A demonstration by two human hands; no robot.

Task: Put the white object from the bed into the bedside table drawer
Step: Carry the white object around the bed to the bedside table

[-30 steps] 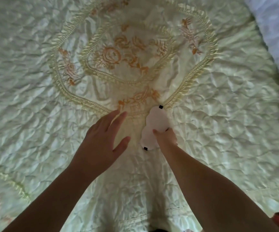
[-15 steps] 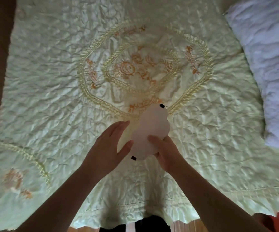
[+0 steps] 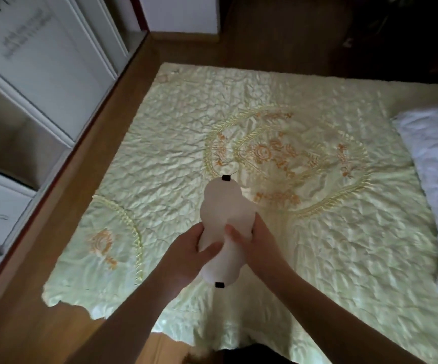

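The person is holding the white object (image 3: 225,227) with both hands above the bed (image 3: 160,158); it is looking like a soft sleep mask with small black tabs at its two ends; the left hand (image 3: 189,256) is closing on its left side with the thumb across the front, and the right hand (image 3: 258,240) is clamping its right side, so the object is lifted off the bedspread and not lying on it; I judge the picking up as done, while the carrying and the placing in the drawer are not yet done; no bedside table is showing in this view, so I cannot tell where it is; white cabinet fronts (image 3: 36,56) are standing to the left, beyond a strip of wooden floor (image 3: 23,298); a white pillow (image 3: 433,158) is lying at the right edge; the floor strip is giving open room for turning.
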